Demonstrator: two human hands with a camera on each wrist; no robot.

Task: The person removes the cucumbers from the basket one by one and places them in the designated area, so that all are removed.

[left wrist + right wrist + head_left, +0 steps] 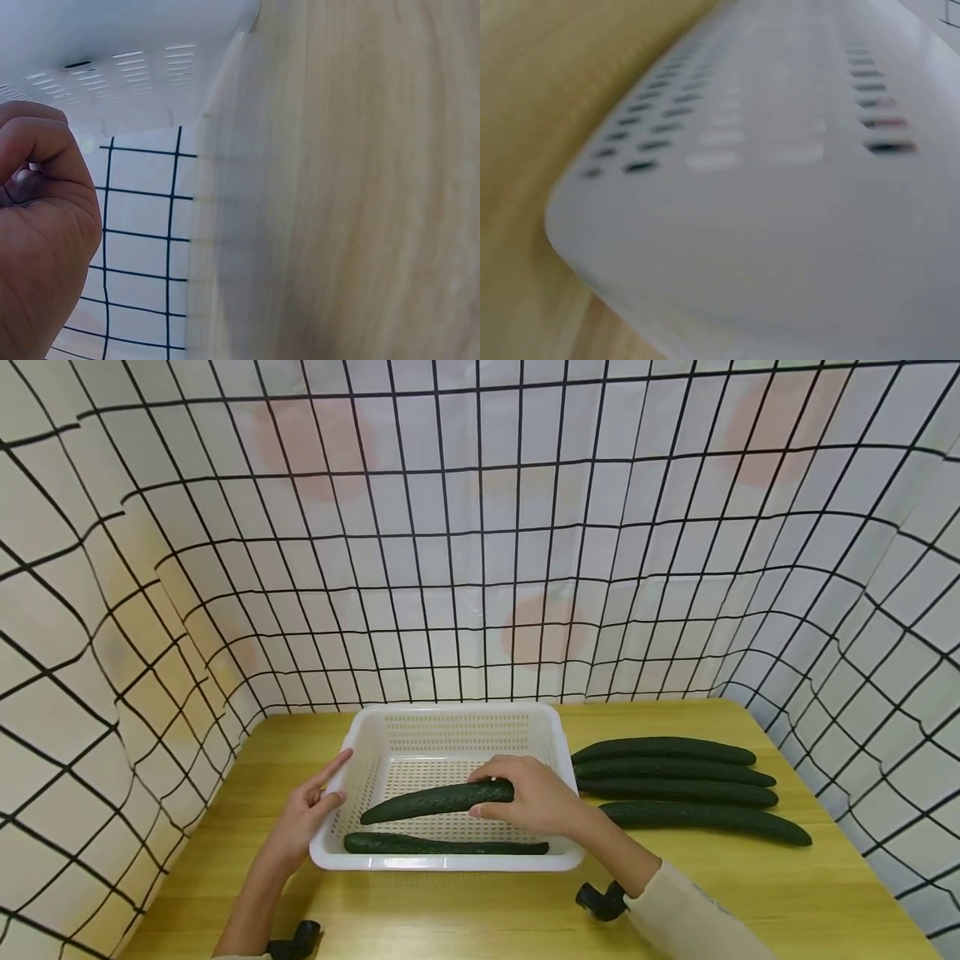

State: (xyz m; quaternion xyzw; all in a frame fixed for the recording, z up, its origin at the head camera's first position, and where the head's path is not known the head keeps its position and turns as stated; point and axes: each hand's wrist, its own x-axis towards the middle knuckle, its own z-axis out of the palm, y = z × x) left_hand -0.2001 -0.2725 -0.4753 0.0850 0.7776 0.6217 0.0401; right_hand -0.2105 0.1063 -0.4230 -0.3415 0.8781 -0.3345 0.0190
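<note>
My right hand (538, 795) grips the right end of a dark green cucumber (423, 803), holding it inside a white plastic basket (442, 862) with slotted walls. The cucumber's tapered left end points toward the basket's left wall. Along the front wall inside lies another cucumber (442, 844). At the basket's left rim, my left hand (306, 814) holds on with its thumb over the edge and its index finger against the side. The left wrist view shows this hand's curled fingers (41, 142) close to the basket's outer wall (135, 45). Only the basket's side (705, 247) fills the right wrist view, blurred.
Several more cucumbers (667, 768) lie side by side on the wooden table (495, 910), right of the basket. A black wire grid (480, 585) over pale sheeting encloses the back and both sides. Black wrist-worn pieces (602, 902) sit at both wrists.
</note>
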